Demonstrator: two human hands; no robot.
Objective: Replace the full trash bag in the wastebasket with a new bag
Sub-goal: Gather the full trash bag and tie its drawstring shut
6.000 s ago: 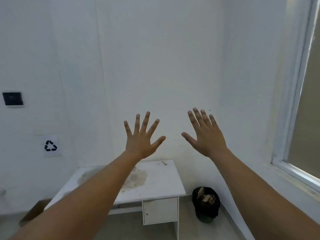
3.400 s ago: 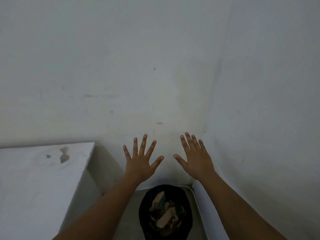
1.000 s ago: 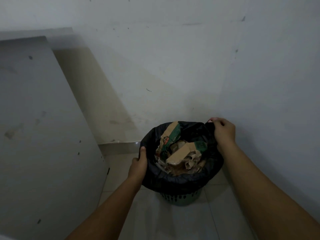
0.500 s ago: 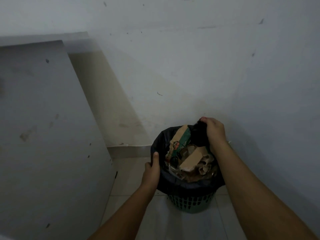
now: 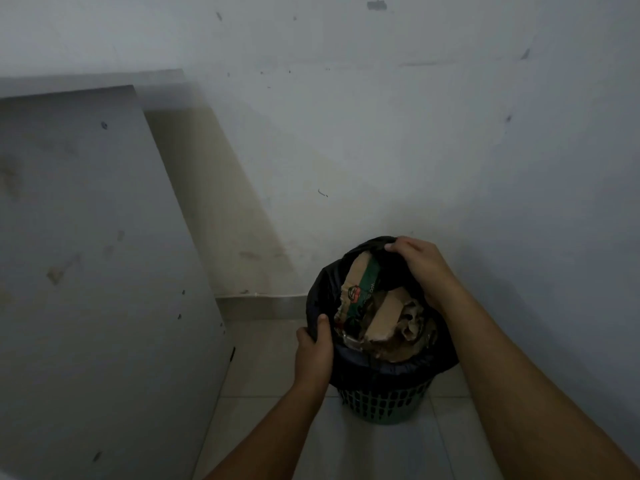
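Room, dim light. Ahead of my grip: white plaster wall (image 5: 346,133), scuffed and speckled with dark marks, pale skirting strip (image 5: 259,303) at its foot. Left of my grip: white cabinet side panel (image 5: 86,254), stained and blotched. Under and behind my grip: light tiled floor (image 5: 263,358), grout lines visible.

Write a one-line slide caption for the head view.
Both hands, left and right, pinch the black trash bag rim in a green wastebasket.

Green carton (image 5: 363,292) among the rubbish in the trash bag (image 5: 322,282) carries white lettering and a round red emblem. Both too blurred to read.
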